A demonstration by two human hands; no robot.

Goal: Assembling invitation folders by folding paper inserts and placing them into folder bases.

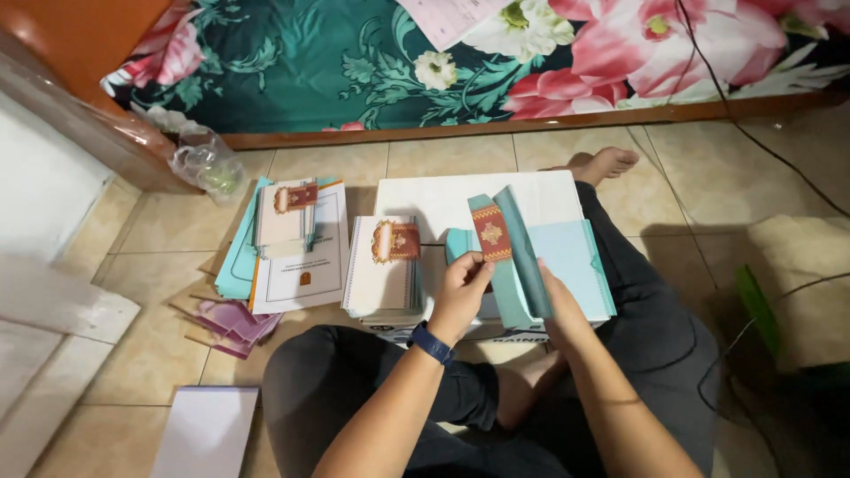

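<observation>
My left hand [460,288] pinches the lower end of a teal folded card [513,239] with a red and gold patterned band [491,233] on it. My right hand [560,305] supports the same card from the right, under its long edge. Both hands hold it above a white box [460,199] that rests on my crossed legs. A stack of pale blue cards [575,261] lies on the box under the held card. A pile of finished cream cards with a red band [385,265] stands to the left of my left hand.
On the tiled floor to the left lie another banded stack [285,212], a white printed sheet [305,274] and purple scraps [232,323]. A crumpled plastic bag [205,164] sits by the floral mattress [460,62]. A white sheet [208,429] lies at the bottom left.
</observation>
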